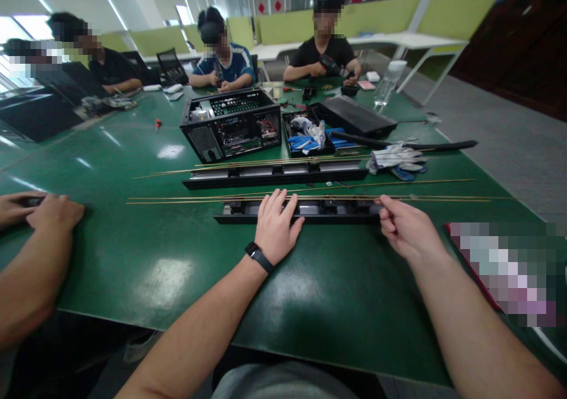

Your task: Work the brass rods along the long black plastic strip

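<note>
Flat across a long black rail point(345, 217) rests my left hand point(277, 228), fingers extended and thumb apart. Small black blocks point(328, 205) sit in the rail's channel, and thin golden rods point(177, 199) run lengthwise over it, well past its left end. At the rail's right end my right hand point(405, 228) is closed, thumb and forefinger pinching one of these rods. My fingers hide part of the rods and of the rail. A second black rail point(274, 179) lies parallel behind, also with golden rods along it.
Beyond the rails stand an open black computer case point(230, 124) and a tray point(290, 118) with gloves point(305, 136). More gloves point(396, 158) lie right of the far rail, near a black tube point(443, 146). Another person's hands point(55, 213) are at left; several people sit around.
</note>
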The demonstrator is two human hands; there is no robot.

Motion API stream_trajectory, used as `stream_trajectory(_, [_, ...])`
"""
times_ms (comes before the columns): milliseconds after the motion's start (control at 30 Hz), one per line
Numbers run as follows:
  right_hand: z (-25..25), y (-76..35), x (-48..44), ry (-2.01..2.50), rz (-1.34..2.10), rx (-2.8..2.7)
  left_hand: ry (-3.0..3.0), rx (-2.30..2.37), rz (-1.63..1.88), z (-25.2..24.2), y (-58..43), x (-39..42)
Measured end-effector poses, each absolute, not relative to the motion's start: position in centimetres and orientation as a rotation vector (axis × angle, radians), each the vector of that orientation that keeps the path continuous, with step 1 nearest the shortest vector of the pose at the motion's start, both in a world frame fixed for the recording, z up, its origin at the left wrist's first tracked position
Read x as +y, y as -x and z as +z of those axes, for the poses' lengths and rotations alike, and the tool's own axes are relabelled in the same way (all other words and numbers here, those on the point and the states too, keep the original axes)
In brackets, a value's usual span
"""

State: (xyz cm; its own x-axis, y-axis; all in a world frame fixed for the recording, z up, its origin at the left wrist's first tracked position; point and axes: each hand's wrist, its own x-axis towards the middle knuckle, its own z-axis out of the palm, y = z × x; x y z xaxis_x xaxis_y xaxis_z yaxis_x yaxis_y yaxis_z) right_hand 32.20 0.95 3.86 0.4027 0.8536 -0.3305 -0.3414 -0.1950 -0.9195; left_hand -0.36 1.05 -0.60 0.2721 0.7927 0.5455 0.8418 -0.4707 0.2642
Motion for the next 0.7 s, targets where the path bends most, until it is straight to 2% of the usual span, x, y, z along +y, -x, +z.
stream_trajectory(700, [4.21,-32.02,1.08,1.38,1.151,-0.499,2.468,-1.578,-0.979,-0.33,0.11,1.2])
